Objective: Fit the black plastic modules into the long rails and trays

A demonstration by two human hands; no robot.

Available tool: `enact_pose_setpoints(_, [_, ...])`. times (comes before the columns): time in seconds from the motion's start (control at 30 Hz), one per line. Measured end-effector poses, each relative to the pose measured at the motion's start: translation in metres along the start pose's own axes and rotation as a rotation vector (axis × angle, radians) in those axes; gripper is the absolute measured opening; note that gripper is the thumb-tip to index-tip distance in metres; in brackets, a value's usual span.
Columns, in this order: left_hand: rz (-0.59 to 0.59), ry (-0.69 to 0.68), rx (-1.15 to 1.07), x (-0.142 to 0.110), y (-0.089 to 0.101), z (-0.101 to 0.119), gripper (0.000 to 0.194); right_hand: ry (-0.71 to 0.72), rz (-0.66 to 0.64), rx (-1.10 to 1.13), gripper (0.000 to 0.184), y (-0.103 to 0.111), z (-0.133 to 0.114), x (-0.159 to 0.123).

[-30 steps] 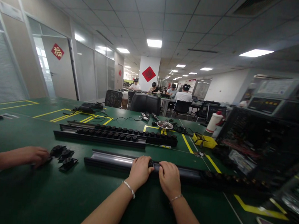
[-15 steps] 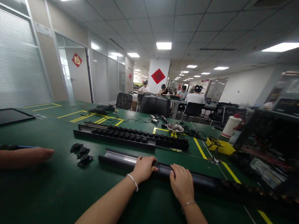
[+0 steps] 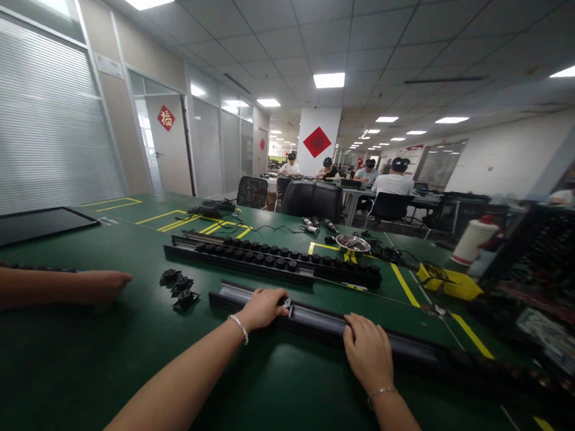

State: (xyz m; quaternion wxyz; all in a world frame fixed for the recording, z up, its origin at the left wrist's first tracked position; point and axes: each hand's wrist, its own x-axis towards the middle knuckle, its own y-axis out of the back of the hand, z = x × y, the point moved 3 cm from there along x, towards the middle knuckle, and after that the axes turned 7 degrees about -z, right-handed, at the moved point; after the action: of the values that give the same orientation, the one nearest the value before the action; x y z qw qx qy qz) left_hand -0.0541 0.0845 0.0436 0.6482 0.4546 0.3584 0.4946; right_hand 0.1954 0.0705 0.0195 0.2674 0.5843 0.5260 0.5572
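Note:
A long black rail with a grey channel [image 3: 319, 322] lies across the green table [image 3: 273, 400] in front of me. My left hand [image 3: 260, 308] rests on the rail with its fingers closed round a small black part [image 3: 287, 303] seated in the channel. My right hand [image 3: 369, 350] is curled over the rail farther right, pressing on it. A few loose black parts [image 3: 179, 287] lie on the table to the left of the rail's end.
Two more black rails [image 3: 274, 259] filled with several black parts lie farther back. Another person's hand [image 3: 103, 284] rests on the table at left. A dark tablet [image 3: 30, 224] lies far left. An open black machine [image 3: 545, 289], a yellow item [image 3: 444, 281] and a white canister [image 3: 472, 242] stand at right.
My hands have drawn apart along the rail, the left going left with the small part. The view swung right and up. The other person's hand left the loose parts.

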Motion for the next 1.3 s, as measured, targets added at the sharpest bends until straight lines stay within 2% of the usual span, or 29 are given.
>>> enact_pose_setpoints(0.23, [-0.015,0.042,0.035,-0.011,0.016,-0.037,0.036,0.002,0.007,-0.002,0.037,0.0,0.0,0.0])
enact_pose_setpoints(0.5, [0.024,0.104,0.071,-0.021,0.022,-0.071,0.034,0.001,0.017,0.002,0.037,0.001,-0.001,0.0])
enact_pose_setpoints(0.8, [0.035,0.232,0.149,-0.035,0.036,-0.112,0.034,-0.006,0.003,0.01,0.037,0.002,-0.003,0.0])
enact_pose_setpoints(1.3, [0.076,0.332,0.163,-0.05,0.046,-0.151,0.038,-0.001,0.0,0.008,0.037,0.001,-0.002,0.0])
